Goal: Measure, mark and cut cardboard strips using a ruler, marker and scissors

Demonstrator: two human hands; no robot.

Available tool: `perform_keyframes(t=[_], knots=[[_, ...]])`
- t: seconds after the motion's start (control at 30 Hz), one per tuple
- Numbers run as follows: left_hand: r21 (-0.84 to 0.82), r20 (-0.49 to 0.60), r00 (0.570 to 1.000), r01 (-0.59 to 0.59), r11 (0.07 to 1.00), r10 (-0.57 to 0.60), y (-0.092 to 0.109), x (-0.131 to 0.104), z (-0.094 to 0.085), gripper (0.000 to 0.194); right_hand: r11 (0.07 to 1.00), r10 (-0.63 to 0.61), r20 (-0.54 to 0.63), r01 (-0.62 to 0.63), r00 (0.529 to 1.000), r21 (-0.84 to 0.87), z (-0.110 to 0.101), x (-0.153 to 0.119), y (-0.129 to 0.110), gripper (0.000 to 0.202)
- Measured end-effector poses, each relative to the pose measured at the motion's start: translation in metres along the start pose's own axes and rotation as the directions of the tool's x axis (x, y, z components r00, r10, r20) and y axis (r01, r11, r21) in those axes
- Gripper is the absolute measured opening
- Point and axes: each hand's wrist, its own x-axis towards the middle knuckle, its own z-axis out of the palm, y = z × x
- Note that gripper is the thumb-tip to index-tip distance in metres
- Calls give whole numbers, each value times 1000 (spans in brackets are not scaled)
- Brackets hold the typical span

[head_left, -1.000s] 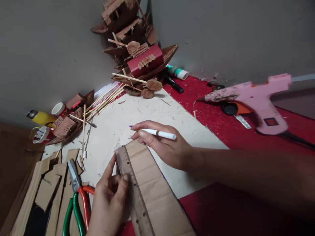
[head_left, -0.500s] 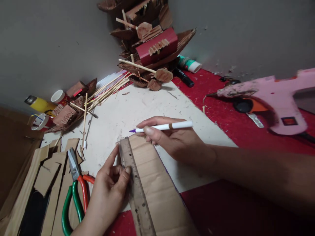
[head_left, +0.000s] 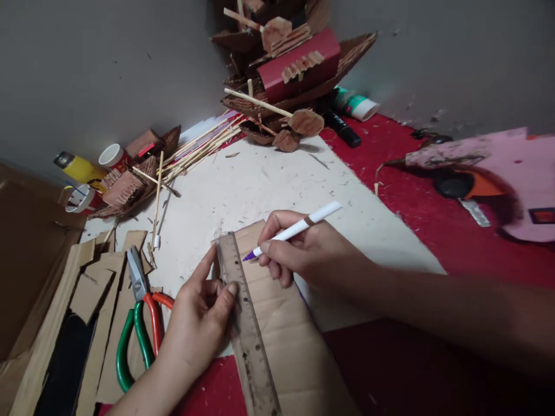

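Note:
A long cardboard strip (head_left: 286, 341) lies before me, with a clear ruler (head_left: 249, 329) along its left edge. My left hand (head_left: 202, 318) grips the ruler, thumb on top and index finger stretched along its left side. My right hand (head_left: 303, 248) holds a white marker (head_left: 295, 229) with a brown band. Its purple tip is over the cardboard, just right of the ruler's upper part; whether it touches cannot be told. A purple line shows on the strip's right edge.
Scissors (head_left: 141, 312) and cardboard scraps (head_left: 91, 289) lie at the left. Model boats (head_left: 299, 69), thin sticks (head_left: 203, 147) and a yellow bottle (head_left: 80, 167) stand at the back. A pink glue gun (head_left: 489, 156) is at the right.
My right hand has drawn the marker tip nearer to me, from beyond the cardboard's far end to over the strip beside the ruler. The view has shifted slightly, moving the background to the right.

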Motion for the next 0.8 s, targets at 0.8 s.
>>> perform_keyframes(t=[0.8], knots=[[-13,-56,998,32,999,-33,0,-1,4,94,992,-106,-114,113,988,60,-8,8,0,4]])
